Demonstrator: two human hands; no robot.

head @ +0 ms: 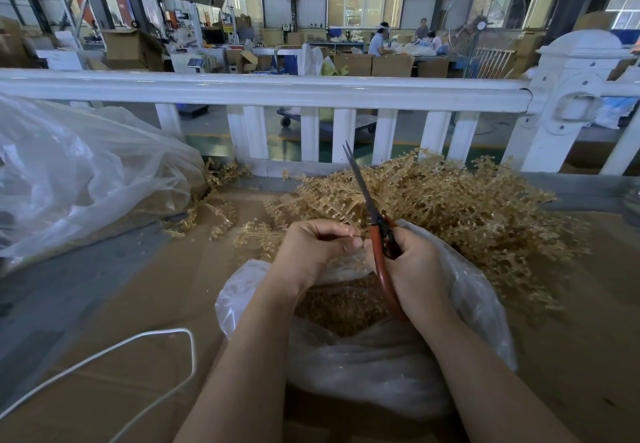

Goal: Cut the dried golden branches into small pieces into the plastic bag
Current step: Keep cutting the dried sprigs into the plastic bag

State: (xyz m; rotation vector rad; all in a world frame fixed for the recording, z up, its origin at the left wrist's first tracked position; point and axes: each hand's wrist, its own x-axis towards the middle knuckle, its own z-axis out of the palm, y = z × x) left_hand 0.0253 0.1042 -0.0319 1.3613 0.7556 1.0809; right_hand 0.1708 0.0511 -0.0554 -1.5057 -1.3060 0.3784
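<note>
The right hand (412,262) curls its grip around red-handled scissors (375,231), blades closed and pointing to twelve o'clock. The left hand (311,248) pinches a thin twig (355,233) directly above the open plastic bag (478,304), probably so cut pieces drop straight in. The pile of golden branches (467,207) lies on the surface at one o'clock, within reach.

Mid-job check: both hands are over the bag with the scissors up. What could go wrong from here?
The left hand pinches a thin sprig right beside the scissors in the right hand, so a snip could nick a finger. The plastic bag has a floppy rim under the hands; pieces may fall outside it, or the blades may catch it.
</note>
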